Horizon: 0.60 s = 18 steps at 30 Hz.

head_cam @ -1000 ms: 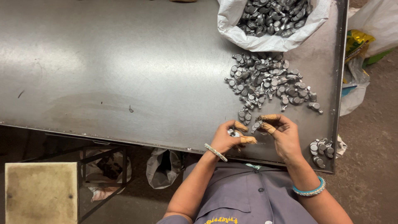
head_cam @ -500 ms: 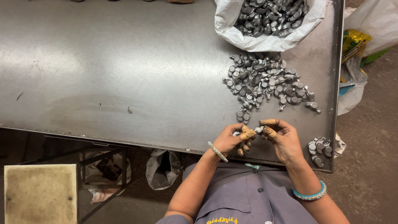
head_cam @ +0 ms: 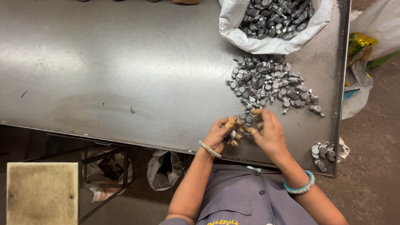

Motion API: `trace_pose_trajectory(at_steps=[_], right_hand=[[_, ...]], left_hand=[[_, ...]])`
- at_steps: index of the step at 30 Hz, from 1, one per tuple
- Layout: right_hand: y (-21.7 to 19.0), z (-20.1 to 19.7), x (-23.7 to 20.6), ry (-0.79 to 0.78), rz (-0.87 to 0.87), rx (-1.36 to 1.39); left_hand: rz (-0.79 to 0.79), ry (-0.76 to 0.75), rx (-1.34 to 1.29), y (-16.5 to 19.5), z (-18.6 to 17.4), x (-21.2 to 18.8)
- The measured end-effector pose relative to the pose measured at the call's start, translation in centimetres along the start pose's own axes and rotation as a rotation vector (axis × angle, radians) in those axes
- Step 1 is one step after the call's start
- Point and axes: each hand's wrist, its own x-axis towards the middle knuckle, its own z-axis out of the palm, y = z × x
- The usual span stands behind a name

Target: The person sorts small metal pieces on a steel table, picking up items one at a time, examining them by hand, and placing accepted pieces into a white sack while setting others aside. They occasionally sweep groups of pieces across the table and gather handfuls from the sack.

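Note:
My left hand and my right hand meet near the front edge of a grey metal table. Both have taped fingertips and close on small silver metal parts held between them. Just beyond the fingers lies a loose pile of the same metal parts. A white sack full of such parts stands at the table's far right. A small separate heap of parts sits at the front right corner.
The table's raised rim runs down the right side. Bags lie on the floor to the right. Under the table edge are a metal frame, a grey bag and a square beige stool top.
The hands stayed at the same spot by the front edge; the fingers shifted, with the left thumb rising and the right hand closing over the parts.

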Motion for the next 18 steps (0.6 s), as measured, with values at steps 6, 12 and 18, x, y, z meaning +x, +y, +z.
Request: trace_pose_trajectory(at_steps=[6,12,18], right_hand=[[1.1,2.3,0.6,0.085,-0.121,-0.157],[7.8,0.9,0.5,-0.144,0.260,0.385],[10.7,-1.4,-1.2,-0.265,0.394,0.751]], left_hand=[[0.029,0.166,0.215,2.2,0.3,-0.5],[-0.002,0.150,0.353,1.9,1.6,-0.1],[-0.037,0.101,0.384,0.8,2.2,0.7]])
